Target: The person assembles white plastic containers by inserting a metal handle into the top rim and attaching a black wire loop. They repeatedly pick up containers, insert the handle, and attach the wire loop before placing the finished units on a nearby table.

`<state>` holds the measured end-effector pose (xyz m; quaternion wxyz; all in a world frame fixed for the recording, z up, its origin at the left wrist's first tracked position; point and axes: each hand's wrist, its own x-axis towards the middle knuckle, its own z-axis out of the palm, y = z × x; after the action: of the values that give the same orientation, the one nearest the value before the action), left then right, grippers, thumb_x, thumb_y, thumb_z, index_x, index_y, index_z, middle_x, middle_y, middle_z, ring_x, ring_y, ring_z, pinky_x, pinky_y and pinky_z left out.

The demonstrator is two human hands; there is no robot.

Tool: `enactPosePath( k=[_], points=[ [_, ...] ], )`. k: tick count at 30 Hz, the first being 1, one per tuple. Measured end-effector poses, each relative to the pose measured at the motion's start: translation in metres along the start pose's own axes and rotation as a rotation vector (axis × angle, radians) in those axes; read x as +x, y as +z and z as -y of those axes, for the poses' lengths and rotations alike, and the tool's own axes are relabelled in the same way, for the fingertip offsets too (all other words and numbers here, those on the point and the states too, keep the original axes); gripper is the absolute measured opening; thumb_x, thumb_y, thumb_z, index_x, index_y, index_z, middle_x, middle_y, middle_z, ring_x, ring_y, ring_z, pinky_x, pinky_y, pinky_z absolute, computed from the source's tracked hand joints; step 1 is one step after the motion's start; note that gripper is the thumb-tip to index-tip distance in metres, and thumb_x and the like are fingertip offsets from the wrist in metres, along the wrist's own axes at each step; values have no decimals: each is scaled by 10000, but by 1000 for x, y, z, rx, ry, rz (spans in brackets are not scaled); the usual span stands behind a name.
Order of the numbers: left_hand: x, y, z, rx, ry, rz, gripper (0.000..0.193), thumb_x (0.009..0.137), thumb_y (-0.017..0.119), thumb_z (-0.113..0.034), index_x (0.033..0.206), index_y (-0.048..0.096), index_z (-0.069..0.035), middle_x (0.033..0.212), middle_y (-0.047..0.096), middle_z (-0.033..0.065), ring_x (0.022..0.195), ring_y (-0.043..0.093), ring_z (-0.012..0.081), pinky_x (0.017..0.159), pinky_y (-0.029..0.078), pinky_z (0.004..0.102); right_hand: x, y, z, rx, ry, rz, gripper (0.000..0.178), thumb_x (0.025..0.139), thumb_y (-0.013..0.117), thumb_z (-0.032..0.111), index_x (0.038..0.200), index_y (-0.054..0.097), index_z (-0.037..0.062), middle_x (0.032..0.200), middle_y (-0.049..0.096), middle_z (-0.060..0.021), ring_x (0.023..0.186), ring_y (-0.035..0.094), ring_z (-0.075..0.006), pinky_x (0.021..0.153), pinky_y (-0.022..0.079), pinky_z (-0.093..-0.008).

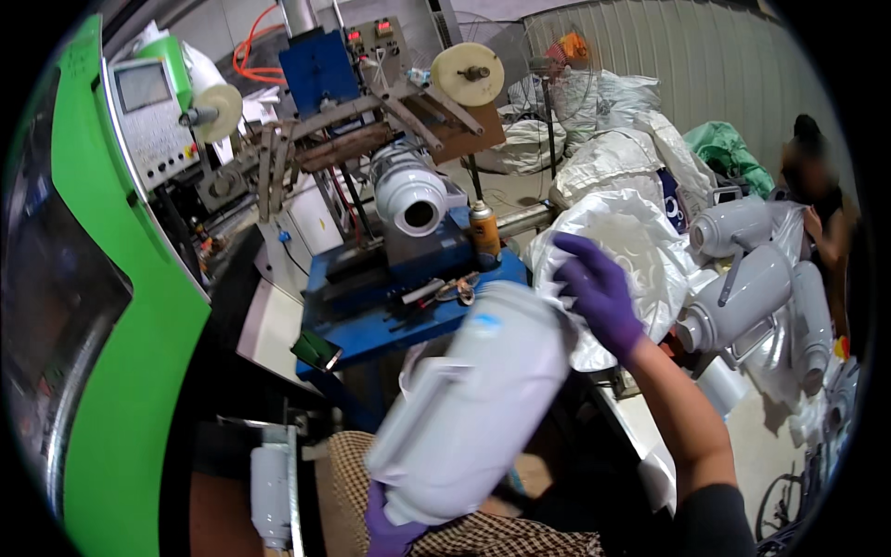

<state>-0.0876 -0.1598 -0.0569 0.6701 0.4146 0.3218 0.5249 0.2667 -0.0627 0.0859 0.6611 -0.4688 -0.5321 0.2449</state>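
A large pale grey plastic jug body with a side handle leans across the front of me, slightly blurred. My left hand, in a purple glove, grips its lower end from below; part of that hand is hidden behind the jug. Up by the jug's other end, my right hand, gloved in purple too, is open with its fingers extended and apart from the jug. Beyond both hands, a similar grey jug lies in the machine on the blue bench, its round dark opening toward me.
An orange spray can and small tools stand on the blue bench. A green machine rises at left. A white sack sits right of the bench. Several jugs are piled at right, beside another person.
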Motion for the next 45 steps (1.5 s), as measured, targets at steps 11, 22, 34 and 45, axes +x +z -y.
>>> enactPosePath(
  k=[11, 22, 34, 45],
  points=[
    [1, -54, -69, 616, 601, -91, 705, 1007, 520, -244, 1627, 208, -120, 1577, 357, 209, 1394, 467, 385, 1102, 458, 541, 103, 105, -87, -978, -682, -55, 406, 773, 780, 349, 1106, 625, 176, 1070, 596, -101, 985, 604, -325, 837, 478, -466],
    [226, 76, -114, 1696, 1234, -72, 851, 749, 783, -274, 1522, 457, -130, 1571, 384, 228, 1426, 339, 520, 1152, 335, 593, -160, -26, -30, -93, -408, 182, 431, 572, 990, 323, 692, 633, 114, 727, 609, -66, 628, 573, -234, 563, 420, -340],
    [385, 181, -135, 2009, 1082, 672, 648, 784, 755, -364, 1393, 612, -193, 1619, 390, 116, 1519, 300, 358, 1218, 125, 624, -128, 20, -59, 185, -332, 469, 340, 702, 930, 304, 753, 668, 94, 801, 612, -57, 737, 592, -232, 659, 441, -357],
    [147, 148, -47, 684, -2, 1301, 338, 755, 846, -134, 1050, 705, -50, 1499, 512, 238, 1356, 532, 354, 1116, 395, 451, -68, -111, -162, -1313, -302, 6, 687, 893, 654, 461, 1484, 512, 142, 1395, 578, -163, 1296, 510, -362, 1118, 363, -516]
  ],
)
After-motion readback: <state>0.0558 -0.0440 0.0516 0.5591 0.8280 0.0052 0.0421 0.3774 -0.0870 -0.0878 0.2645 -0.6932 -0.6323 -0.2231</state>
